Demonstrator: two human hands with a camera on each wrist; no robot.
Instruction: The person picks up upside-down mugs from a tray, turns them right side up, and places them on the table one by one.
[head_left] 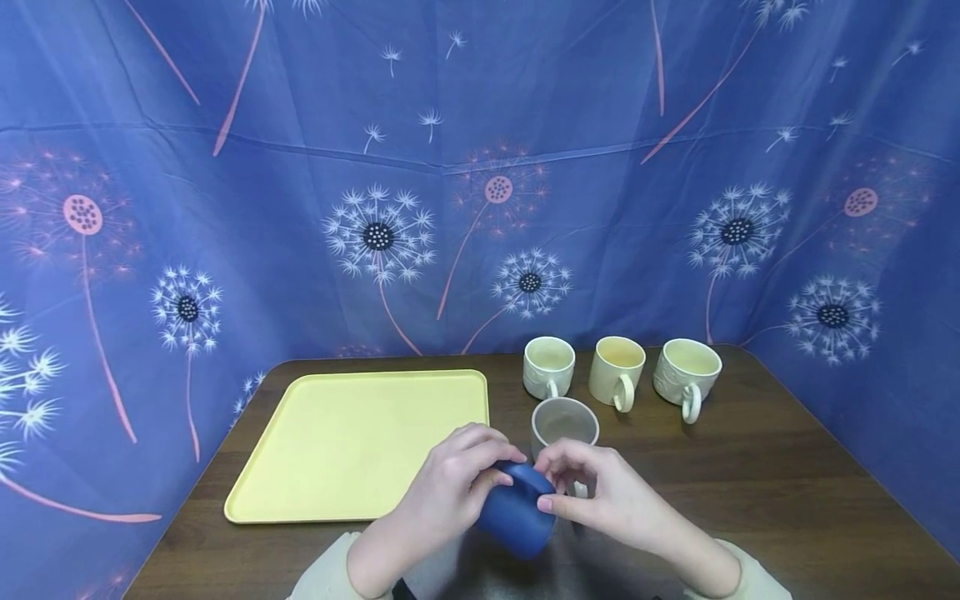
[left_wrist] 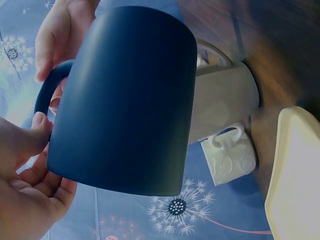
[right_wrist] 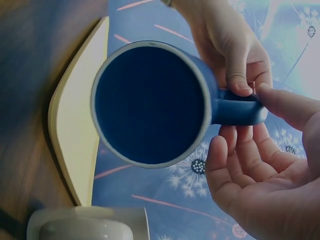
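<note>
A dark blue mug is held tilted above the table between both hands, its handle pointing up toward the fingers. My left hand grips it at the handle side, thumb against the handle in the left wrist view. With thumb and fingers, my right hand pinches the handle from the other side. One round end of the mug, edged by a pale ring, faces the right wrist view; the smooth outer wall fills the left wrist view. Just behind the hands stands a grey mug, partly hidden by the right hand.
A yellow tray lies at the left of the dark wooden table. Along the back right stand a pale embossed mug, a cream mug and a wider pale cup. A blue dandelion-print cloth hangs behind.
</note>
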